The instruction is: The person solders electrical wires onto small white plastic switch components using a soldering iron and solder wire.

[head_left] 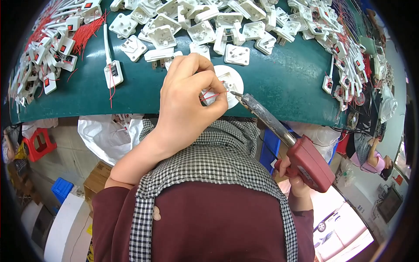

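My left hand (pixel 185 98) is pinched at the table's front edge, thumb against fingertips, with a thin red wire (pixel 209 97) between them. Beneath its fingers is a round white disc (pixel 236 77), and on it a small white plastic piece that the hand mostly covers. My right hand (pixel 289 174) grips a dark red soldering gun (pixel 310 163). The gun's long metal barrel slants up to the left, and its tip is close by the wire end at my left fingertips. Whether tip and wire touch, I cannot tell.
White plug housings (pixel 163 37) are heaped along the far side of the green table (pixel 279 87). A single white switch piece with red wires (pixel 113 74) lies at left. Wired switch pieces are bunched at both sides. A white bag (pixel 107 137) hangs below the edge; another person (pixel 373 157) is far right.
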`<state>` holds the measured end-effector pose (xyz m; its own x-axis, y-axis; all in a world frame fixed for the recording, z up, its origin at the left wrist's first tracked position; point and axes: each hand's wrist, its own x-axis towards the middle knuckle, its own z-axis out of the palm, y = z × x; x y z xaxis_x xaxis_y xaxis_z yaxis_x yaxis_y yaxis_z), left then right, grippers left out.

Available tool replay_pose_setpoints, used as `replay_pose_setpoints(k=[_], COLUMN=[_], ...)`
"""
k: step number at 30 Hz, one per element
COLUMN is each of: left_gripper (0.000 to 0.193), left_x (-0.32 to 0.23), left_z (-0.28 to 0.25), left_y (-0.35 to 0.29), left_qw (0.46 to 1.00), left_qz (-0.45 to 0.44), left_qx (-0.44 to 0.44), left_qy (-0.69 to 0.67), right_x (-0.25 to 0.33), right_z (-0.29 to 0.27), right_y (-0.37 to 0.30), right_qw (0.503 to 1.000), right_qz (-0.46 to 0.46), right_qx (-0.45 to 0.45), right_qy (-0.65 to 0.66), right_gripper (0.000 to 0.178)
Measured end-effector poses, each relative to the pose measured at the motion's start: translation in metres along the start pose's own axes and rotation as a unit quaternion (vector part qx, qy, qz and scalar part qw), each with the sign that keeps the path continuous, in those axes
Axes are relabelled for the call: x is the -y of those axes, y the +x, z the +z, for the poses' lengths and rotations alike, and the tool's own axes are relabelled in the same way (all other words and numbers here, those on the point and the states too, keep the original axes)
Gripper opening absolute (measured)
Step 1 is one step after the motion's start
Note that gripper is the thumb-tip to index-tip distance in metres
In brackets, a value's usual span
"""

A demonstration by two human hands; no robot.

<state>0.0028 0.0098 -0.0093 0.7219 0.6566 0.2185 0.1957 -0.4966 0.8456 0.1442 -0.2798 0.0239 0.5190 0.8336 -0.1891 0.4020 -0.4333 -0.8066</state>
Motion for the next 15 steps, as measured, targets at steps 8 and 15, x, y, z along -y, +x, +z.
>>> replay_pose_setpoints(k=[8, 15], left_gripper=[0.012, 0.012], left_x=[0.002, 0.001], left_z=[-0.001, -0.001], left_y=[0.002, 0.004], left_qw=[1.0, 0.999], left_qz=[0.017, 0.034], left_qx=[0.011, -0.005], left_qy=[-0.006, 0.0], right_x=[0.016, 0.024], right_z=[-0.007, -0.021], right_y=[0.015, 0.02], right_qw=[1.0, 0.998], right_qz=[0.014, -0.01], right_qx=[0.002, 0.034], right_qy=[0.017, -0.055], right_gripper=[0.038, 0.053])
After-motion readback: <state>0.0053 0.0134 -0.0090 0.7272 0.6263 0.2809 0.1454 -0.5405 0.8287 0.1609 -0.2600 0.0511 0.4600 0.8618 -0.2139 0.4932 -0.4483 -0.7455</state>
